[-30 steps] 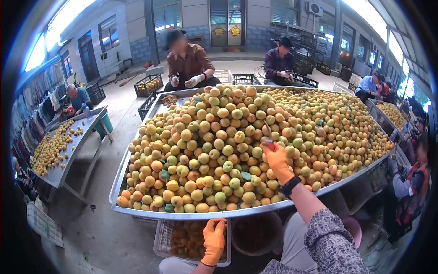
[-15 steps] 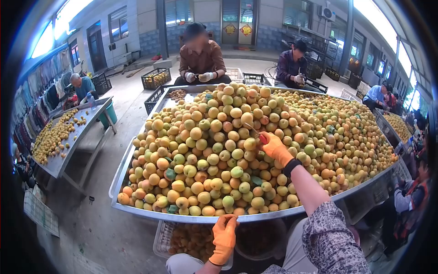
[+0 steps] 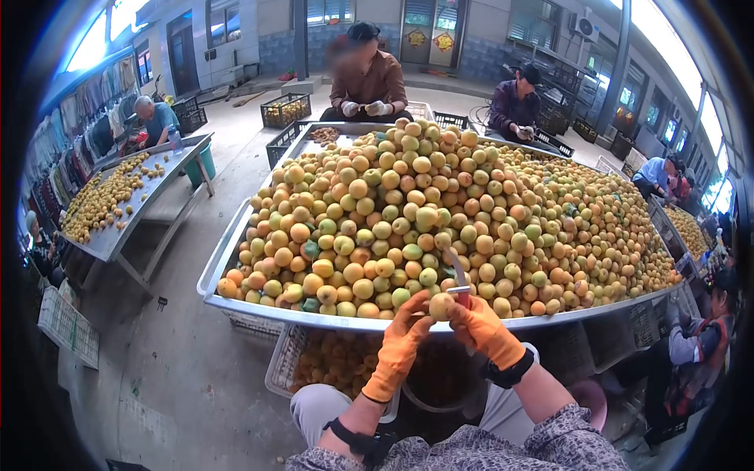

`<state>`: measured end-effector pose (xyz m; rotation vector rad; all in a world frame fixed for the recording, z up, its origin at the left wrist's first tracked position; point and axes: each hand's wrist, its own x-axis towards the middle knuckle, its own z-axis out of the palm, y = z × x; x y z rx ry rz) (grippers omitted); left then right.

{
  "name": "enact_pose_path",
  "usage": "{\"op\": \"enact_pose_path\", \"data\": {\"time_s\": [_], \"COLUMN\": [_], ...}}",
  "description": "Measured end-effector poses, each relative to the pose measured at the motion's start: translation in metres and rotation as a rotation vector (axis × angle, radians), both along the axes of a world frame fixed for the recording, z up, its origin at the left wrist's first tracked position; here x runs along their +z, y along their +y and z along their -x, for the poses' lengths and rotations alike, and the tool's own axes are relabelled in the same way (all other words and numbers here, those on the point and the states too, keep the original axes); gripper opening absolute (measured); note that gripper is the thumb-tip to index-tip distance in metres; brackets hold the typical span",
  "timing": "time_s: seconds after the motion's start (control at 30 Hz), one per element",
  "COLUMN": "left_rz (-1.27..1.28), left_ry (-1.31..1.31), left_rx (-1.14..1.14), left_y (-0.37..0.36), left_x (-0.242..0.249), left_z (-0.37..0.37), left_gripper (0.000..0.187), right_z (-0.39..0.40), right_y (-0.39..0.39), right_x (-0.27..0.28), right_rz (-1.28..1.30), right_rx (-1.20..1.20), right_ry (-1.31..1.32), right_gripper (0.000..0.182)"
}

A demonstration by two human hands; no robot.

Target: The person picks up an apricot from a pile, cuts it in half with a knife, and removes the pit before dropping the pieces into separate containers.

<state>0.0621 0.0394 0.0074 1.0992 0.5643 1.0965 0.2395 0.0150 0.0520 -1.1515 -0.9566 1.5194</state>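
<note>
My left hand, in an orange glove, has its fingers closed round one yellow-orange fruit just beyond the near edge of a metal table. Beside it, my right hand, also orange-gloved, grips a knife with a red handle and a curved blade pointing up and away. Its fingers touch the right side of the same fruit. Behind both hands rises a large heap of yellow, green and orange fruits on the table.
Below the table edge are a white crate of cut fruit and a round basin. Another table with fruit stands at left. Several people sit around, one in brown opposite. Black crates stand on the floor.
My right hand has come back from the heap with the knife to the near edge. My left hand has risen to meet it, and a fruit is now between them. The view has shifted.
</note>
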Motion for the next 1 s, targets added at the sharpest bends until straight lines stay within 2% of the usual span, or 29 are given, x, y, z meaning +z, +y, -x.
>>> {"op": "enact_pose_path", "data": {"time_s": [0.07, 0.13, 0.17, 0.2, 0.23, 0.33, 0.37, 0.4, 0.47, 0.53, 0.6, 0.63, 0.7, 0.73, 0.93, 1.0], "left_rz": [-0.176, -0.226, -0.229, -0.081, 0.069, 0.175, 0.216, 0.218, 0.347, 0.329, 0.259, 0.254, 0.381, 0.381, 0.317, 0.437], "left_ry": [0.129, 0.094, 0.098, -0.084, -0.265, -0.278, -0.295, -0.291, -0.441, -0.402, -0.468, -0.467, -0.654, -0.648, -0.680, -0.732], "left_rx": [-0.080, -0.099, -0.104, -0.146, -0.185, -0.168, -0.203, -0.207, -0.237, -0.264, -0.268, -0.265, -0.375, -0.375, -0.347, -0.378], "left_y": [0.000, -0.001, -0.004, -0.009, -0.012, -0.016, -0.019, -0.021, -0.023, -0.026, -0.025, -0.025, -0.025, -0.026, -0.034, -0.034], "left_x": [-0.005, -0.008, -0.009, -0.004, -0.001, -0.006, -0.006, -0.001, 0.008, 0.011, 0.000, -0.003, -0.005, -0.003, 0.014, 0.011], "left_z": [0.004, 0.005, 0.007, 0.009, 0.012, 0.011, 0.008, 0.009, 0.012, 0.016, 0.020, 0.024, 0.032, 0.032, 0.036, 0.040], "left_gripper": [0.053, 0.050, 0.050, 0.044, 0.039, 0.033, 0.035, 0.035, 0.040, 0.045, 0.052, 0.052, 0.057, 0.057, 0.051, 0.050], "right_z": [0.018, 0.023, 0.025, 0.029, 0.030, 0.056, 0.056, 0.060, 0.067, 0.062, 0.059, 0.061, 0.064, 0.066, 0.084, 0.085], "right_y": [-0.018, -0.027, -0.029, -0.030, -0.037, -0.046, -0.044, -0.044, -0.042, -0.048, -0.063, -0.070, -0.086, -0.092, -0.111, -0.112], "right_x": [-0.002, -0.009, -0.018, -0.018, -0.014, -0.009, -0.017, -0.015, -0.010, -0.004, 0.012, 0.016, 0.019, 0.020, 0.028, 0.027], "right_rz": [-0.061, -0.110, -0.237, -0.365, -0.251, -0.270, -0.246, -0.243, -0.383, -0.350, -0.200, -0.207, -0.197, -0.185, -0.123, -0.125], "right_rx": [-0.048, -0.047, -0.143, -0.238, -0.294, -0.361, -0.388, -0.392, -0.502, -0.471, -0.410, -0.397, -0.315, -0.237, -0.168, -0.117], "right_ry": [-0.250, -0.252, -0.339, -0.426, -0.356, -0.225, -0.378, -0.375, -0.300, -0.241, -0.033, -0.062, -0.042, -0.022, 0.049, 0.018], "right_gripper": [0.048, 0.050, 0.049, 0.049, 0.047, 0.041, 0.035, 0.035, 0.030, 0.029, 0.032, 0.036, 0.037, 0.037, 0.036, 0.034]}}
